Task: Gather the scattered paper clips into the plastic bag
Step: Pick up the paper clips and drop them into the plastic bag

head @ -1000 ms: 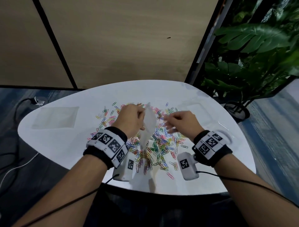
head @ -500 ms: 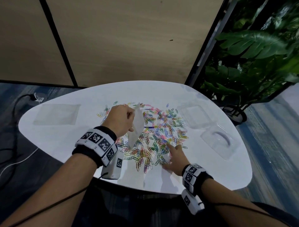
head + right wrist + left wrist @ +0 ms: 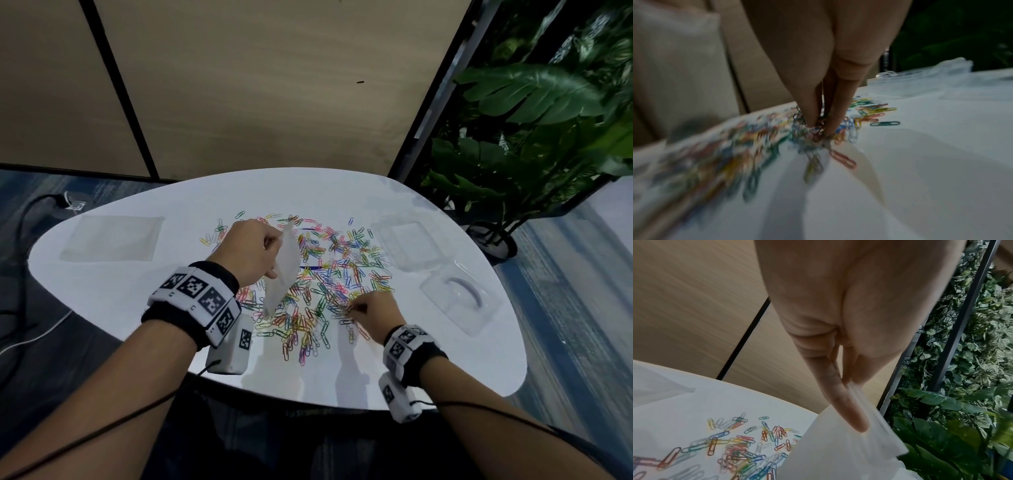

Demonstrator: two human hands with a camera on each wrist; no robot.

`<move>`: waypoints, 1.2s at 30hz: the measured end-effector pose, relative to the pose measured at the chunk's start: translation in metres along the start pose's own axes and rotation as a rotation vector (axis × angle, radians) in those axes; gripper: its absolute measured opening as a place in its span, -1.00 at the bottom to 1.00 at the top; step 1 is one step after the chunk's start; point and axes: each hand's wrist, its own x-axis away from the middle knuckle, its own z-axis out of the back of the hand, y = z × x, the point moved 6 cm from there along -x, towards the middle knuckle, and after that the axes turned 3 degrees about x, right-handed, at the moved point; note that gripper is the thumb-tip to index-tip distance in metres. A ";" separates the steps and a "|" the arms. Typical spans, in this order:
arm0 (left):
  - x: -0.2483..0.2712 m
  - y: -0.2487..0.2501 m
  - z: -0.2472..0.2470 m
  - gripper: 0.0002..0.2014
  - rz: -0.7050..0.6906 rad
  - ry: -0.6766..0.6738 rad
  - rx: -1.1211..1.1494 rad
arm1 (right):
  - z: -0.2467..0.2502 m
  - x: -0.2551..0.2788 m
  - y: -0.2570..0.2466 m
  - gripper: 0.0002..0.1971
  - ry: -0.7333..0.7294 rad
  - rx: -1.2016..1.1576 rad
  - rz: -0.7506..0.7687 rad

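Far left on my white table [image 3: 113, 301] lies a flat clear plastic sheet or spare bag [image 3: 111, 238], untouched. Next along, my left hand [image 3: 248, 251] holds the plastic bag [image 3: 284, 269] up off the table over the left part of the spread; in the left wrist view the thumb and fingers [image 3: 846, 402] pinch its upper edge, and the bag hangs down. I can't make out any clips inside it, so I judge the gathering to be at or near its start. The coloured paper clips [image 3: 318, 284] lie scattered across the middle of the table, almost the whole lot by the look of it. Further right, my right hand [image 3: 375, 313] is down at the near-right edge of the spread, fingertips [image 3: 835, 126] closed together on a small clump of clips against the tabletop. Beyond it sit two clear plastic trays [image 3: 455, 301], holding no clips. Left to do, as I read it: carry this pinch to the bag's mouth, then repeat many times.
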 end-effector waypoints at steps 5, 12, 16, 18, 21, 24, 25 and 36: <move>0.001 0.007 -0.006 -0.80 0.011 -0.026 0.007 | 0.045 -0.004 -0.006 -0.93 0.061 -0.596 -0.149; 0.005 0.019 -0.031 -0.74 -0.017 -0.099 0.001 | 0.081 0.014 -0.092 -0.87 -0.116 -1.228 0.114; 0.007 0.022 -0.041 -0.70 0.001 -0.113 0.067 | 0.073 0.014 -0.105 -0.93 -0.036 -0.991 0.170; 0.006 0.024 -0.043 -0.71 0.008 -0.110 0.077 | 0.071 0.012 -0.101 -0.88 0.054 -0.741 0.147; 0.005 0.031 -0.043 -0.71 -0.034 -0.102 0.099 | 0.075 0.009 -0.099 -0.93 0.141 -0.485 0.126; 0.005 0.036 -0.044 -0.73 -0.064 -0.100 0.103 | 0.077 0.007 -0.105 -0.89 0.146 -0.289 0.179; 0.004 0.035 -0.044 -0.72 -0.062 -0.096 0.103 | 0.077 0.006 -0.107 -0.86 0.144 -0.265 0.194; 0.002 0.026 -0.038 -0.72 -0.049 -0.056 0.133 | 0.080 0.003 -0.114 -0.83 0.188 -0.178 0.266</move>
